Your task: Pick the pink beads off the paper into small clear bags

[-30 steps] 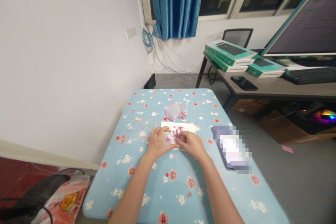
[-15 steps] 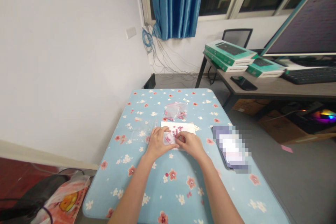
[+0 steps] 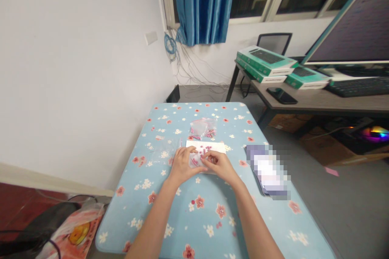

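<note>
The left hand (image 3: pixel 182 166) and the right hand (image 3: pixel 219 166) are bending over a small clear bag (image 3: pixel 195 161) with pink beads (image 3: pixel 201 153) in it. The bag is sitting right under the fingers, and both hands are holding it. The left fingers (image 3: pixel 189 151) are curling in narrow over the left part of the bag. The right fingers (image 3: pixel 208 157) are pinching narrow near the middle of it, just beside the beads. I cannot tell how many beads are inside.

A white paper (image 3: pixel 209 146) is lying under the bag and poking out just past the fingertips. Past the paper, a second clear bag (image 3: pixel 203 128) of beads is lying a little away from the fingers. A flat clear bag (image 3: pixel 162 150) is lying just left of the left fingers. A blue cloth with flowers (image 3: pixel 130 210) is covering the table under all of them. To the right of the right fingers, a blurry flat thing (image 3: pixel 267 172) is lying near the table edge. Far past the fingers, a gray desk (image 3: pixel 304 103) is holding green boxes (image 3: pixel 266 60) and a black keyboard (image 3: pixel 358 88).
</note>
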`<state>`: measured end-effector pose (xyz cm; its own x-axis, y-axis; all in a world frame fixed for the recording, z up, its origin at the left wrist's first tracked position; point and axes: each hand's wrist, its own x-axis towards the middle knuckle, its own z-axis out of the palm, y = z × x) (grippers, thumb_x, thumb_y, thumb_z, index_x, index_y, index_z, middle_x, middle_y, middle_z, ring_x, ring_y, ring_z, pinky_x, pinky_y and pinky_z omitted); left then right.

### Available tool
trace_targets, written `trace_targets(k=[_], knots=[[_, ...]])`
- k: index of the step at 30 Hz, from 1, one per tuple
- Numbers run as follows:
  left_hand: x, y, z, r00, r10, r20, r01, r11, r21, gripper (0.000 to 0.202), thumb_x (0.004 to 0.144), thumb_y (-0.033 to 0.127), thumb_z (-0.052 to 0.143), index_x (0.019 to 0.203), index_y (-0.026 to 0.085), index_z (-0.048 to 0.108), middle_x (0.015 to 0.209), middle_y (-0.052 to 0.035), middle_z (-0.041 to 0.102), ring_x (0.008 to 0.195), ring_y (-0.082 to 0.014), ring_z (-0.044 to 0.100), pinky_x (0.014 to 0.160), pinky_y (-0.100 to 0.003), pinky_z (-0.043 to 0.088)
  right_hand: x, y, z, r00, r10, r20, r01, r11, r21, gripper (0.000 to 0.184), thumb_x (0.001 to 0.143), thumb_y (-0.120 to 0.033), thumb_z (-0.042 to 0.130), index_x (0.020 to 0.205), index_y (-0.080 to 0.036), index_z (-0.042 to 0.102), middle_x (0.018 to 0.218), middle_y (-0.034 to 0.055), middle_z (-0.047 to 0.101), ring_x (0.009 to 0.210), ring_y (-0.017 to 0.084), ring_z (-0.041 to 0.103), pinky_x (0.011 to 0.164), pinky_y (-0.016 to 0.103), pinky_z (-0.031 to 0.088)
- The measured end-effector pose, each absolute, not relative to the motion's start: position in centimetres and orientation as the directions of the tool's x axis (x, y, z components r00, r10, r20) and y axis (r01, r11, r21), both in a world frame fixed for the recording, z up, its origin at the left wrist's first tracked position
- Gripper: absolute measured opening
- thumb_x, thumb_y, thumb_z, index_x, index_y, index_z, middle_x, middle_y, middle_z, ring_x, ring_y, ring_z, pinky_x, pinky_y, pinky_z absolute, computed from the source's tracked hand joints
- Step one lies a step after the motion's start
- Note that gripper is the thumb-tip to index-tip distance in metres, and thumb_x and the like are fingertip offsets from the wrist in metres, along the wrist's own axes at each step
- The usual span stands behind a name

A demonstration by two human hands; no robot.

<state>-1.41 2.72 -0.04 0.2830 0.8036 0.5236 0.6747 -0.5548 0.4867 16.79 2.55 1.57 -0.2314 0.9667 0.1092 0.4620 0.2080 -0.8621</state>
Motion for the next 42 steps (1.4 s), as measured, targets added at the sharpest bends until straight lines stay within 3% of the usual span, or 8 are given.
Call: trace_targets(k=[10, 15, 18, 21, 25, 29, 37, 42], knots=[[-1.3, 2.6, 0.4, 0.264, 0.832, 0.487, 0.668, -0.522, 0.53, 0.071, 0.055, 0.044, 0.081, 0.113, 0.022, 0.046, 0.099, -0.0036, 0.066, 0.097, -0.0242, 0.058, 0.089, -0.041, 0.042, 17.5, 2.6, 2.0, -0.171, 0.977, 0.128, 0.427, 0.191, -0.884, 0.018, 0.078, -0.034, 0.058, 0.082, -0.017, 0.066, 0.054, -0.0045, 0.045, 0.049, 0.009, 0.036, 0.047, 0.021, 0.025], [-1.3, 2.2, 1.0, 0.187, 0.869, 0.458, 0.587, -0.473, 0.657, 0.067, 0.054, 0.04, 0.082, 0.109, 0.023, 0.046, 0.097, -0.004, 0.066, 0.098, -0.0245, 0.058, 0.091, -0.043, 0.041, 17.8, 2.7, 2.3, -0.149, 0.98, 0.129, 0.39, 0.178, -0.904, 0.021, 0.078, -0.035, 0.058, 0.085, -0.017, 0.066, 0.057, -0.0034, 0.047, 0.049, 0.009, 0.035, 0.047, 0.022, 0.027], [-1.3, 2.1, 1.8, 0.075, 0.904, 0.421, 0.396, -0.414, 0.82, 0.067, 0.059, 0.044, 0.079, 0.11, 0.022, 0.042, 0.098, -0.0059, 0.066, 0.093, -0.022, 0.061, 0.092, -0.042, 0.04, 17.8, 2.7, 2.4, -0.139, 0.982, 0.126, 0.355, 0.168, -0.92, 0.024, 0.078, -0.038, 0.059, 0.085, -0.016, 0.066, 0.061, -0.0013, 0.053, 0.05, 0.009, 0.036, 0.047, 0.022, 0.028], [-1.5, 2.1, 2.7, -0.025, 0.925, 0.38, 0.059, -0.378, 0.924, 0.069, 0.063, 0.058, 0.071, 0.111, 0.023, 0.037, 0.093, -0.0057, 0.067, 0.089, -0.02, 0.062, 0.088, -0.038, 0.043, 17.6, 2.8, 2.3, -0.147, 0.982, 0.115, 0.301, 0.155, -0.941, 0.027, 0.078, -0.041, 0.059, 0.086, -0.016, 0.065, 0.068, 0.0012, 0.059, 0.051, 0.009, 0.038, 0.048, 0.022, 0.03], [-1.6, 2.1, 3.4, -0.079, 0.972, 0.221, -0.295, -0.234, 0.926, 0.074, 0.061, 0.074, 0.059, 0.112, 0.027, 0.035, 0.092, -0.0041, 0.067, 0.08, -0.0168, 0.062, 0.074, -0.029, 0.048, 17.0, 2.7, 2.1, -0.211, 0.972, 0.103, 0.249, 0.155, -0.956, 0.028, 0.08, -0.043, 0.057, 0.087, -0.017, 0.064, 0.078, 0.0029, 0.062, 0.057, 0.01, 0.044, 0.054, 0.023, 0.034], [-1.2, 1.8, 3.6, -0.003, 0.997, 0.081, -0.441, -0.074, 0.895, 0.075, 0.06, 0.078, 0.056, 0.11, 0.025, 0.039, 0.09, -0.0041, 0.066, 0.072, -0.0149, 0.061, 0.065, -0.026, 0.048, 16.1, 2.3, 2.4, -0.322, 0.942, 0.092, 0.219, 0.169, -0.961, 0.029, 0.083, -0.045, 0.055, 0.087, -0.017, 0.064, 0.081, 0.0025, 0.061, 0.064, 0.012, 0.048, 0.059, 0.024, 0.036], [-0.1, 1.4, 3.4, 0.118, 0.991, 0.063, -0.393, -0.012, 0.92, 0.07, 0.064, 0.075, 0.055, 0.109, 0.022, 0.045, 0.089, -0.008, 0.07, 0.074, -0.0199, 0.065, 0.069, -0.032, 0.051, 14.9, 2.0, 2.3, -0.409, 0.912, 0.013, 0.14, 0.076, -0.987, 0.032, 0.074, -0.048, 0.064, 0.074, -0.017, 0.055, 0.061, -0.0047, 0.046, 0.053, 0.008, 0.037, 0.052, 0.022, 0.03], [-0.6, 1.4, 3.2, 0.155, 0.978, 0.14, -0.255, -0.098, 0.962, 0.069, 0.072, 0.075, 0.045, 0.111, 0.018, 0.055, 0.102, -0.0127, 0.069, 0.097, -0.028, 0.065, 0.084, -0.039, 0.049, 15.5, 2.3, 2.0, -0.369, 0.929, 0.036, 0.117, 0.085, -0.989, 0.031, 0.076, -0.046, 0.063, 0.071, -0.017, 0.052, 0.059, -0.005, 0.045, 0.053, 0.008, 0.036, 0.05, 0.022, 0.029]])
